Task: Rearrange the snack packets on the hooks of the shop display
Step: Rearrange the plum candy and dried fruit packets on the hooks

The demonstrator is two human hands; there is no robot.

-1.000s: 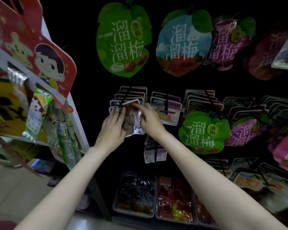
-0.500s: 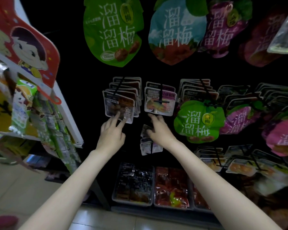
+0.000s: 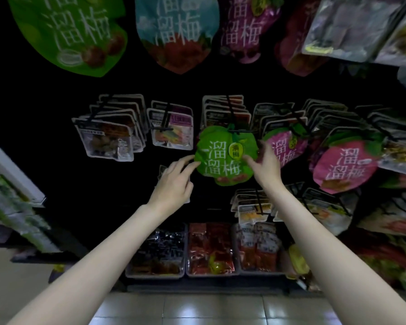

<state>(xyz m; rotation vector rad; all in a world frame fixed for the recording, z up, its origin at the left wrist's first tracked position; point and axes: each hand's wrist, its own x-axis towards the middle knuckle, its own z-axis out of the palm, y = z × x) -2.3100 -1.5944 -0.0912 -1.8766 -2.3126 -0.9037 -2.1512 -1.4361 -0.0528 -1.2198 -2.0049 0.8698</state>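
Green packet (image 3: 225, 156), apple-shaped with white characters and a yellow badge, hanging on a hook (image 3: 232, 118) in the middle row of the display, in front of a stack of flat clear packets (image 3: 223, 109). Left hand (image 3: 174, 181) at its lower left edge, fingers straight, tips touching the edge, gripping nothing. Right hand (image 3: 265, 165) at its right edge, fingers reaching onto the packet face; whether pinching or only touching, cannot tell.

Right of the green one, two pink packets: a nearer one (image 3: 286, 146) just behind the right hand, a bigger one (image 3: 345, 165) further right, each hung in front of its own stack. Left of the green one, two more hooks of flat packets: an orange-printed stack (image 3: 174, 130) just beside, and a brown-filled stack (image 3: 108, 137) at far left, its front packet tilted. A small packet (image 3: 162, 171) half hidden behind the left hand.

Top row, four big apple-shaped packets counted left to right: green (image 3: 70, 34), blue (image 3: 178, 31), purple (image 3: 246, 26), dark red (image 3: 295, 48). Silvery bags (image 3: 352, 26) at upper right, blurred.

Below the hands, another hook of orange packets (image 3: 251, 209). Lower still, three trays side by side: dark sweets (image 3: 157, 252) left, red ones (image 3: 211, 247) in the middle, red-and-white ones (image 3: 258, 247) right. Tiled floor (image 3: 197, 308) nearest. A white shelf edge (image 3: 14, 174) with green cartons at far left, blurred.
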